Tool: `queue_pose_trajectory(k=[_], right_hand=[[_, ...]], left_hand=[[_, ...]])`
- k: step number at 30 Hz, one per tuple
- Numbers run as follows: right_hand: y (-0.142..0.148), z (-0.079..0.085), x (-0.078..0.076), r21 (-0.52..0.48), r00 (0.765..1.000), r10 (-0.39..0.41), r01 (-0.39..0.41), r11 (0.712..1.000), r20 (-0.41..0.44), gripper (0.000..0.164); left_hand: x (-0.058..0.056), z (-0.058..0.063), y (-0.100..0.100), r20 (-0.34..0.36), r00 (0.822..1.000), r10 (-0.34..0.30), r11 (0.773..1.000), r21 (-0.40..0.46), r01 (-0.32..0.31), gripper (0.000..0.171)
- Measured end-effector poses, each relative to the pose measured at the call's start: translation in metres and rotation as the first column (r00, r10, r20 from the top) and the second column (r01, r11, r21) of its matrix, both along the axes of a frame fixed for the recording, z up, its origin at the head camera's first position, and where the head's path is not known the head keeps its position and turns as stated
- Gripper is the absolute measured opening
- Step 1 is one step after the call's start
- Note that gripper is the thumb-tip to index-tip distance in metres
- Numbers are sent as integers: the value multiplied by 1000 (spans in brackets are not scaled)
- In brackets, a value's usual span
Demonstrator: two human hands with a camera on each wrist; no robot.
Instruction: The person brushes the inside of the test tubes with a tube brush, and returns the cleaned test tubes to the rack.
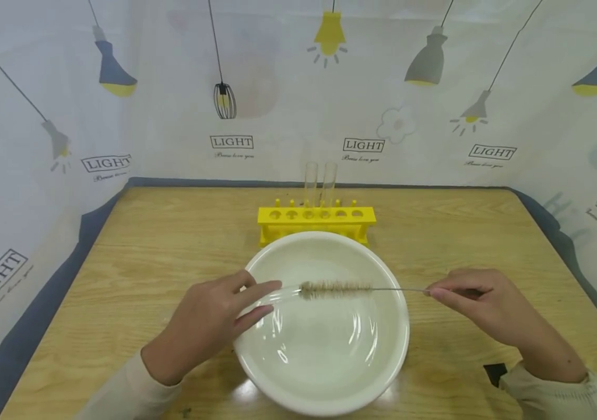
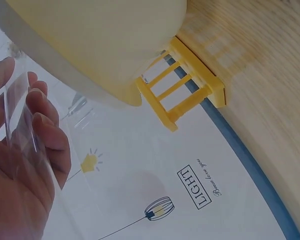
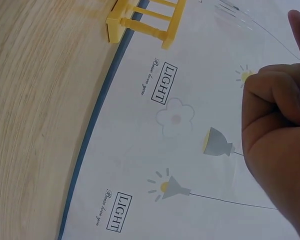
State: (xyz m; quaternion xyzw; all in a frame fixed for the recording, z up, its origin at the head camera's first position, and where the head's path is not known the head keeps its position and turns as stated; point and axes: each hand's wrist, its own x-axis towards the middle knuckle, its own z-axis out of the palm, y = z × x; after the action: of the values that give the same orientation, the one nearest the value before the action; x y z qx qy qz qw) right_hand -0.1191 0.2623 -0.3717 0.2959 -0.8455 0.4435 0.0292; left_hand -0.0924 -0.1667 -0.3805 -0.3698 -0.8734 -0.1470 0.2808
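Over the white basin (image 1: 325, 361), my left hand (image 1: 214, 309) grips a clear glass test tube (image 1: 285, 293) between thumb and fingers. The tube lies nearly level, its mouth toward the right. In the left wrist view the tube (image 2: 15, 107) runs along the palm of the left hand (image 2: 25, 165). A test tube brush (image 1: 336, 289) with tan bristles has its tip at the tube's mouth, most bristles outside. My right hand (image 1: 487, 309) pinches the brush's thin wire handle to the right of the basin's rim. In the right wrist view the right hand (image 3: 280, 110) has curled fingers.
Behind the basin stands a yellow test tube rack (image 1: 316, 216) with two clear test tubes (image 1: 311, 184) upright in it. A wooden table (image 1: 172, 233) lies beneath. White printed sheeting (image 1: 288, 128) encloses the back and sides. A small black piece (image 1: 495, 373) lies near the right sleeve.
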Motion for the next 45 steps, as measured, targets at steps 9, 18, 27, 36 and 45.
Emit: queue_pose_trajectory(k=[9, 18, 27, 36, 45], right_hand=[[-13, 1, -4, 10, 998, 36, -37, 999, 60, 28], [-34, -1, -6, -6, 996, 56, -56, 998, 66, 20], [-60, -3, -7, -59, 989, 134, -130, 990, 69, 16], [-85, -4, -6, -113, 974, 226, -225, 968, -3, 15], [-104, -1, -3, 47, 964, 266, -267, 963, 17, 12]], left_hand=[[1, 0, 11, -10, 999, -52, 999, -12, 52, 34], [-1, 1, 20, 26, 999, -29, 999, -18, 29, 29], [-3, 1, 29, 31, 999, -37, 999, -31, 38, 30], [-5, 2, 39, 27, 998, -60, 998, -21, 61, 31], [-5, 2, 47, 24, 997, -69, 996, -50, 70, 35]])
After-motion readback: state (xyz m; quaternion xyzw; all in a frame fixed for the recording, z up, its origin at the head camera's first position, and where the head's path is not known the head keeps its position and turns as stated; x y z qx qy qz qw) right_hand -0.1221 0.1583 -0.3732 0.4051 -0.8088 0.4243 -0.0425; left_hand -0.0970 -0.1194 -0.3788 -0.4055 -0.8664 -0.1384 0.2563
